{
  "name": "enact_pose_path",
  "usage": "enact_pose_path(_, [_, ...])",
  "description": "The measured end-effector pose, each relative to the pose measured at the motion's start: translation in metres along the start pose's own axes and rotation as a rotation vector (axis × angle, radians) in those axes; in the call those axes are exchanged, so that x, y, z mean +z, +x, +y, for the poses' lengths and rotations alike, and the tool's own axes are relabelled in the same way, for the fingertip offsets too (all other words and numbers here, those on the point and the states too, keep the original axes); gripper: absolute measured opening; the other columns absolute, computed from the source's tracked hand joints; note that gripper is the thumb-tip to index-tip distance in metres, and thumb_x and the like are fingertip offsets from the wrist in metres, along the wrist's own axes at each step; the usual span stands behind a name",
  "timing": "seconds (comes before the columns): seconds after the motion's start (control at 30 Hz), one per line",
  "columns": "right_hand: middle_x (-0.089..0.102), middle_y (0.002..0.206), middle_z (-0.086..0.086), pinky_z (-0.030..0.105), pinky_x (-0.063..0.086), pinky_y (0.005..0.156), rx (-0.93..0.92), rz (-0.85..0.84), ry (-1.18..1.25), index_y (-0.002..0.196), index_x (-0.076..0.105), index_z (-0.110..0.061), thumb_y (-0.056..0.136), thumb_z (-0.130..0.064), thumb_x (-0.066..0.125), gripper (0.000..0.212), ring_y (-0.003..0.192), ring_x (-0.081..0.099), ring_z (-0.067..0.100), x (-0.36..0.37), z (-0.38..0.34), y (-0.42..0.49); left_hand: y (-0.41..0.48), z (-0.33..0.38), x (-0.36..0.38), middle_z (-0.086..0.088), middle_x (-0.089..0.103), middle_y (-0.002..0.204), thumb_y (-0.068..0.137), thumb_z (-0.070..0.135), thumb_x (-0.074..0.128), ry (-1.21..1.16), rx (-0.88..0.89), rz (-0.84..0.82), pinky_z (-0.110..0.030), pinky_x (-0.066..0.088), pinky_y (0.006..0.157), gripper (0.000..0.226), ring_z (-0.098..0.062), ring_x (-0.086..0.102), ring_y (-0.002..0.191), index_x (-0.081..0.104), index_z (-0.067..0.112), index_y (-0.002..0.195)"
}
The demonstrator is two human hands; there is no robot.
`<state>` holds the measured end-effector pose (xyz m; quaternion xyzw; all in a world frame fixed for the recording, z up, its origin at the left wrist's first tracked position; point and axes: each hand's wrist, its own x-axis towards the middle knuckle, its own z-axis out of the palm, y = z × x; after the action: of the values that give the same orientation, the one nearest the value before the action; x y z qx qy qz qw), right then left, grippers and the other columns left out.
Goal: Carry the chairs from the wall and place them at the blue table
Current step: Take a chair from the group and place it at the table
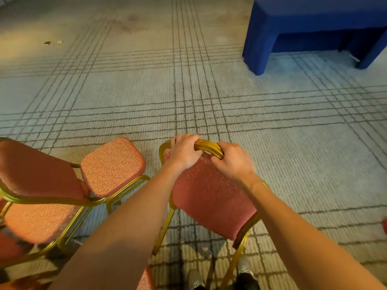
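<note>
Left hand (184,153) and right hand (234,162) are both clamped on the gold top rail (209,146) of one red chair (209,195), near the person's feet. At least two more chairs (113,164) stand left of it. One blue table (293,21) sits upper right, well apart.

Both hands (209,155) on chair back (211,197)

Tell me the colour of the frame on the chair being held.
Gold frame, clearest in the head view.

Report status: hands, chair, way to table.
Left hand and right hand grip gold-framed pink padded chair by its top rail. Blue-draped table ahead right. No obstacle seen on carpet between.
</note>
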<state>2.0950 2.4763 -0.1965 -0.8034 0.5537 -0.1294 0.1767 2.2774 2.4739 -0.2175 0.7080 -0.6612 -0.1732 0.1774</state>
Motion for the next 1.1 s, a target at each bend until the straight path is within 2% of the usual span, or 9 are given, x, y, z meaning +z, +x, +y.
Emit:
enact_pose_path(0.17, [0.053, 0.078, -0.007, 0.038, 0.05, 0.07, -0.122, 0.019, -0.128, 0.084, 0.052, -0.026, 0.09, -0.046, 0.056, 0.021, 0.08, 0.055, 0.022, 0.003, -0.006, 0.016, -0.003, -0.02, 0.001, 0.002, 0.062, 0.105, 0.091, 0.04, 0.062, -0.002, -0.052, 0.042, -0.047, 0.032, 0.106, 0.02, -0.029, 0.05, 0.112, 0.064, 0.028, 0.106])
enact_pose_path(0.27, [0.059, 0.081, -0.007, 0.037, 0.049, 0.071, -0.179, 0.04, -0.201, 0.083, 0.049, -0.029, 0.09, -0.05, 0.054, 0.022, 0.081, 0.056, 0.02, 0.007, -0.008, 0.021, -0.009, -0.027, -0.001, 0.006, 0.058, 0.098, 0.091, 0.042, 0.062, -0.021, -0.054, 0.065, -0.048, 0.035, 0.105, 0.012, -0.028, 0.052, 0.108, 0.054, 0.034, 0.094])
enact_pose_path(0.37, [0.06, 0.081, -0.007, 0.035, 0.046, 0.07, -0.204, 0.054, -0.242, 0.084, 0.05, -0.03, 0.091, -0.05, 0.055, 0.022, 0.08, 0.054, 0.019, 0.01, -0.011, 0.023, -0.013, -0.03, -0.005, 0.006, 0.058, 0.094, 0.09, 0.045, 0.062, 0.001, -0.062, 0.07, -0.048, 0.039, 0.101, 0.017, -0.028, 0.054, 0.106, 0.048, 0.035, 0.087])
enact_pose_path(0.5, [0.056, 0.079, -0.01, 0.033, 0.047, 0.068, -0.252, 0.075, -0.281, 0.083, 0.049, -0.032, 0.093, -0.053, 0.052, 0.024, 0.077, 0.051, 0.015, 0.013, -0.015, 0.024, -0.015, -0.036, -0.011, 0.006, 0.063, 0.096, 0.089, 0.053, 0.058, 0.048, -0.113, 0.028, -0.047, 0.04, 0.1, 0.021, -0.026, 0.055, 0.107, 0.061, 0.032, 0.088])
enact_pose_path(0.63, [0.053, 0.078, -0.011, 0.031, 0.048, 0.066, -0.276, 0.051, -0.308, 0.083, 0.048, -0.032, 0.094, -0.057, 0.046, 0.027, 0.075, 0.056, 0.015, 0.009, -0.012, 0.028, -0.019, -0.032, -0.009, 0.008, 0.054, 0.082, 0.09, 0.051, 0.059, 0.062, -0.131, 0.042, -0.044, 0.04, 0.093, 0.028, -0.024, 0.052, 0.098, 0.049, 0.031, 0.072])
enact_pose_path(0.73, [0.054, 0.079, -0.01, 0.032, 0.047, 0.064, -0.262, 0.065, -0.352, 0.086, 0.051, -0.03, 0.094, -0.057, 0.047, 0.028, 0.076, 0.06, 0.017, 0.003, 0.0, 0.031, -0.015, -0.023, -0.003, 0.008, 0.051, 0.075, 0.088, 0.052, 0.059, 0.083, -0.092, 0.082, -0.039, 0.039, 0.079, 0.029, -0.024, 0.056, 0.089, 0.05, 0.03, 0.07])
enact_pose_path(0.83, [0.063, 0.082, -0.006, 0.032, 0.046, 0.063, -0.233, 0.095, -0.367, 0.086, 0.057, -0.027, 0.092, -0.056, 0.05, 0.031, 0.078, 0.062, 0.02, -0.003, 0.017, 0.035, -0.004, -0.008, 0.002, 0.006, 0.06, 0.075, 0.084, 0.05, 0.061, 0.073, -0.067, 0.09, -0.034, 0.038, 0.069, 0.027, -0.024, 0.061, 0.082, 0.056, 0.026, 0.071])
enact_pose_path(0.97, [0.067, 0.078, -0.001, 0.035, 0.046, 0.058, -0.185, 0.159, -0.351, 0.08, 0.059, -0.022, 0.085, -0.05, 0.064, 0.028, 0.076, 0.065, 0.027, -0.006, 0.048, 0.038, 0.014, 0.016, 0.013, 0.001, 0.068, 0.081, 0.081, 0.051, 0.061, 0.109, -0.013, 0.107, -0.033, 0.036, 0.066, 0.029, -0.027, 0.066, 0.084, 0.06, 0.023, 0.073])
enact_pose_path(1.1, [0.066, 0.073, 0.0, 0.032, 0.041, 0.053, -0.114, 0.197, -0.342, 0.075, 0.057, -0.021, 0.082, -0.048, 0.069, 0.03, 0.07, 0.065, 0.03, -0.017, 0.091, 0.051, 0.049, 0.049, 0.031, -0.001, 0.07, 0.081, 0.083, 0.054, 0.059, 0.131, 0.022, 0.101, -0.034, 0.041, 0.066, 0.032, -0.029, 0.067, 0.083, 0.058, 0.024, 0.071])
